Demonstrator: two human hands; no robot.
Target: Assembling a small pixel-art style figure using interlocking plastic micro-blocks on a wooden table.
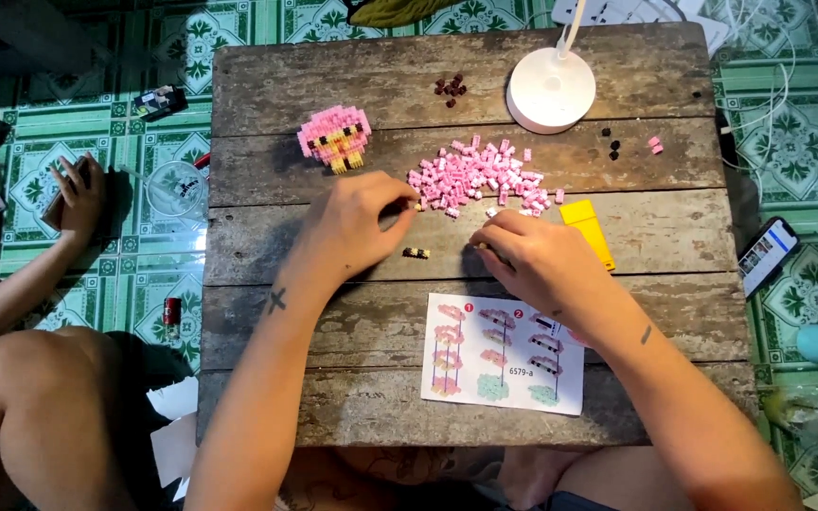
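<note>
Pink bricks: we see a loose heap of tiny pink building bricks (pixel 477 176) on the wooden surface (pixel 352 85), just beyond both hands.
Left hand: our left hand (pixel 350 227) pinches at the heap's near edge, grip closed on what looks like one small brick, too small to be sure.
Right hand: our right hand (pixel 534 260) rests knuckles up, fingertips down by the heap; we cannot tell whether its grip holds anything.
Small assembly: a dark, short brick piece (pixel 416 253) lies between the hands, apart from both.
Handling: we judge the bricks light, stiff and easily scattered; best pinched by the sides with fingertips.
Nearby: finished pink figure (pixel 335 136), instruction sheet (pixel 504 352), yellow tool (pixel 587 227), white lamp base (pixel 550 90).
</note>
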